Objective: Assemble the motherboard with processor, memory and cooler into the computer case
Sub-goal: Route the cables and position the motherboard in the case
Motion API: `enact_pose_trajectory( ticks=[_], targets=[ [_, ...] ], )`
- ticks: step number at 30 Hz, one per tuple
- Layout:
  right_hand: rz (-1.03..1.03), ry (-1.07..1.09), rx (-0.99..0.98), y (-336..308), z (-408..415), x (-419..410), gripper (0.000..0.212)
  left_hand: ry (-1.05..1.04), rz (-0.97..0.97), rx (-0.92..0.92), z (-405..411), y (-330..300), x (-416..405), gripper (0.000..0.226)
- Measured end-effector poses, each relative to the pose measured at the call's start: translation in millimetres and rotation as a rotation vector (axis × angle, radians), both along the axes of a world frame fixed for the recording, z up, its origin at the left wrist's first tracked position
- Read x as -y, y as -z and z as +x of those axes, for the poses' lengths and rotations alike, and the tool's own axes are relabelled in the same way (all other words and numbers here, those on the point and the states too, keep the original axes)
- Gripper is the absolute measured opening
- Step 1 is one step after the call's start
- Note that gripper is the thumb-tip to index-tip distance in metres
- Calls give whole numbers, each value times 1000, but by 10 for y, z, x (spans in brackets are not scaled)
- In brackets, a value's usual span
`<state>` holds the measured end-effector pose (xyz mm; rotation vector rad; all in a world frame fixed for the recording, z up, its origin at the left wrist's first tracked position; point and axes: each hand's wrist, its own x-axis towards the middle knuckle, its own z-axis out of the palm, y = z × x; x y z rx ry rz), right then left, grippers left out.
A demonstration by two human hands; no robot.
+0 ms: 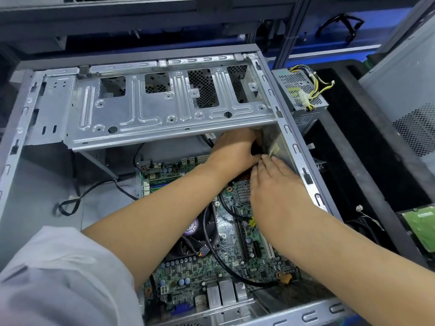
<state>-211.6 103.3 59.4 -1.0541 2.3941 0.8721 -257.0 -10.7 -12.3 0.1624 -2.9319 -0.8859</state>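
I see the green motherboard (188, 274) lying flat inside the open grey computer case (42, 175), its black cooler (197, 234) mounted near the middle, a black cable looped across it. My left hand (233, 149) curls round something dark under the drive cage (146, 107). My right hand (275, 184) lies fingers-straight on the board's far edge.

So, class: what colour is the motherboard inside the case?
Green; the motherboard shows best in the head view.
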Motion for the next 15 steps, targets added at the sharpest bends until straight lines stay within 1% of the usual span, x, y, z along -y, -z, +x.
enact_pose_trajectory(
  ticks=[3,7,11,15],
  targets=[
    [-2,0,-1,3,-4,2,55,2,-7,16,-16,-1,-12,15],
    [2,-9,-1,-7,3,-5,56,11,35,57,-42,23,14,13],
    [4,-15,0,-11,2,-2,56,24,53,87,-61,52,46,16],
    [3,-18,7,-13,1,8,57,-42,146,108,-46,60,101,17]
  ],
)
